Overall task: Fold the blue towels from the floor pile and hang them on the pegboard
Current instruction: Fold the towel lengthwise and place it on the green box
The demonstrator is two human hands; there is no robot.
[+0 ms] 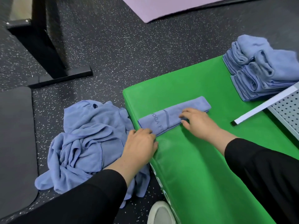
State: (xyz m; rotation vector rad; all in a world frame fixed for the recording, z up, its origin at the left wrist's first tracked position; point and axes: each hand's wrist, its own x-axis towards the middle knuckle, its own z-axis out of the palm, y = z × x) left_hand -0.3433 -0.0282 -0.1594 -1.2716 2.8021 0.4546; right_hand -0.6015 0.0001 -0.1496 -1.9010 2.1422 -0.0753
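Nearest, a white shoe toe (159,212) at the bottom edge, beside the green padded box (202,159). Left hand (140,145) at the box's near-left edge, fingers curled over the near end of the folded blue towel (174,115) and gripping it. Right hand (198,122) further along the same strip, fingers bent, tips pressing its middle; no clear pinch visible. Towel folded into a narrow strip, lying on the box, long axis running from the left hand up and to the right, free far end beyond the right hand. Next fold likely end over end along that axis. Left of the box, one crumpled pile of blue towels (84,143) on the speckled floor (129,46); separate pieces not countable. Further right, one white pegboard (286,109), then folded towels (262,67) stacked on the far corner, apparently in two or three piles. Beyond, one lilac mat (161,7).
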